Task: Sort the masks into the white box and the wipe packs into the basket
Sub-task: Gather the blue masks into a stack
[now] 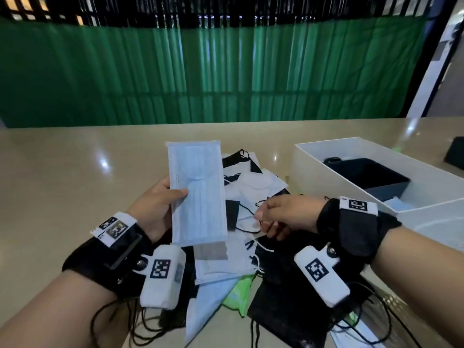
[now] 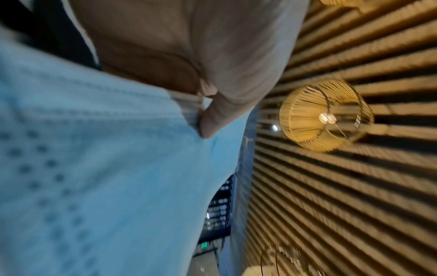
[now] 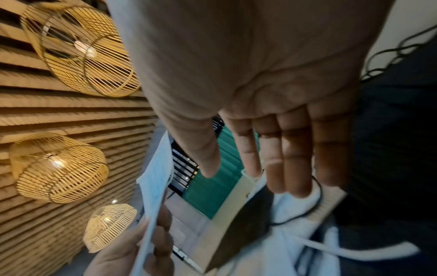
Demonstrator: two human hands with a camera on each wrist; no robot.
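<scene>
My left hand (image 1: 173, 197) holds a light blue pleated mask (image 1: 198, 194) upright above the table, thumb on its front and fingers behind. The left wrist view shows that thumb (image 2: 212, 121) pressed on the blue mask (image 2: 106, 168). My right hand (image 1: 271, 219) hovers over a pile of black and white masks (image 1: 253, 187), its fingers (image 3: 295, 158) relaxed and holding nothing. A green wipe pack (image 1: 238, 292) lies partly buried at the near side of the pile. To the right stands the white box (image 1: 351, 144), with a dark bin (image 1: 371, 177) and a blue mask (image 1: 398, 204) inside.
Black ear loops and cords (image 1: 364, 327) trail over the near table edge. A dark object (image 1: 455, 153) sits at the far right. A green curtain (image 1: 200, 76) hangs behind the beige table (image 1: 75, 172). Wicker lamps (image 3: 59, 166) hang from a slatted ceiling.
</scene>
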